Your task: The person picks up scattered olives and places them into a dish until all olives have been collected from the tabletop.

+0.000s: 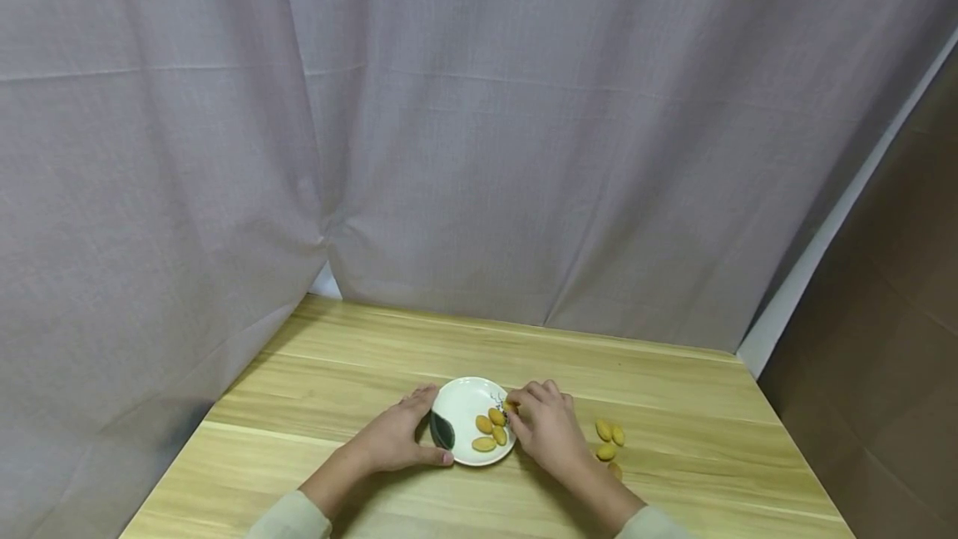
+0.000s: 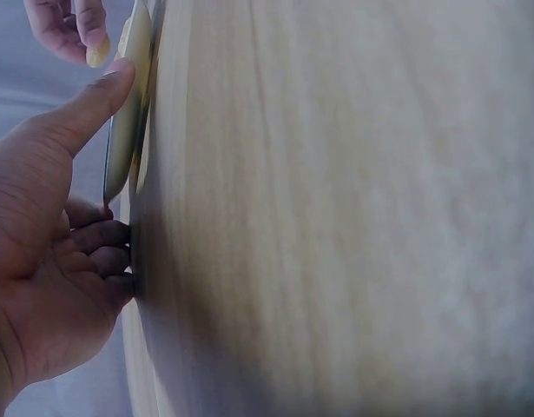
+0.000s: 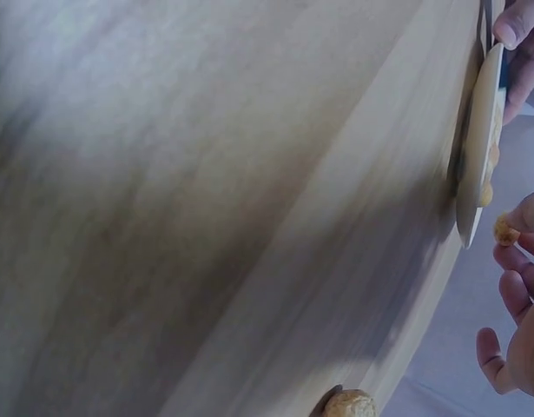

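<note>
- The white plate [image 1: 464, 398] rests on the wooden table [image 1: 674, 422], between the two hands; a dark leaf-shaped patch [image 1: 442, 432] marks its left side.
- The left hand [image 1: 400, 435] holds the plate by its left edge, thumb on the near side and fingers round the far side, in a fairly wide grip; this seems a good brace, best left light so that the plate neither tips nor slides.
- The right hand [image 1: 550, 431] pinches one yellow-brown held piece [image 3: 506, 230] in a narrow fingertip grip; the right wrist view shows it near the plate's right rim, apart from it and a little higher.
- Four pieces on the plate [image 1: 484, 444] lie toward its right half, some close together; lowering the fingertips gently there should avoid knocking them, since such rounded shapes probably roll.
- Four loose pieces [image 1: 605, 452] lie on the table to the right, beside the right forearm, one partly hidden by it; a raised wrist would help spare them a brush.
- A light pinch, one piece at a time, seems wise; hard squeezing could make it slip out, and a low pass could catch the rim.
</note>
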The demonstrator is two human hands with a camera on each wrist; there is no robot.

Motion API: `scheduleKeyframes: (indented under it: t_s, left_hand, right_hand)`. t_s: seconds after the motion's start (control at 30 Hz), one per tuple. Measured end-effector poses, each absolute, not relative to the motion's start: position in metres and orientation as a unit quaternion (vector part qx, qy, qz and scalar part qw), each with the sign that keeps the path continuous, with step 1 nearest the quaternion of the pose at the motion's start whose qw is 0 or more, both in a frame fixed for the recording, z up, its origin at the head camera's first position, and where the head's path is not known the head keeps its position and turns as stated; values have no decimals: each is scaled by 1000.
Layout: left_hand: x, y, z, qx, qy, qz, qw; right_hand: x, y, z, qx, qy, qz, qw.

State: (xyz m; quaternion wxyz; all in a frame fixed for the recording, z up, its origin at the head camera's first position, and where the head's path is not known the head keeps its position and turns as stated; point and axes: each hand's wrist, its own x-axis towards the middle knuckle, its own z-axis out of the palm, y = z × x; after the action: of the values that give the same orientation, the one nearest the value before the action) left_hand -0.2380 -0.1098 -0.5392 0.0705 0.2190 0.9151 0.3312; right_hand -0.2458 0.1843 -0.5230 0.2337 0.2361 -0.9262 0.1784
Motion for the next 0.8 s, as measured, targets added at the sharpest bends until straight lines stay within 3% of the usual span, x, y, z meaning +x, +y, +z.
scheduleKeyframes:
  t_s: [0.8]
  left_hand:
    - [-236, -110, -538, 213, 915, 334, 77]
  right_hand:
    - [-257, 174, -528, 234, -935, 158, 217]
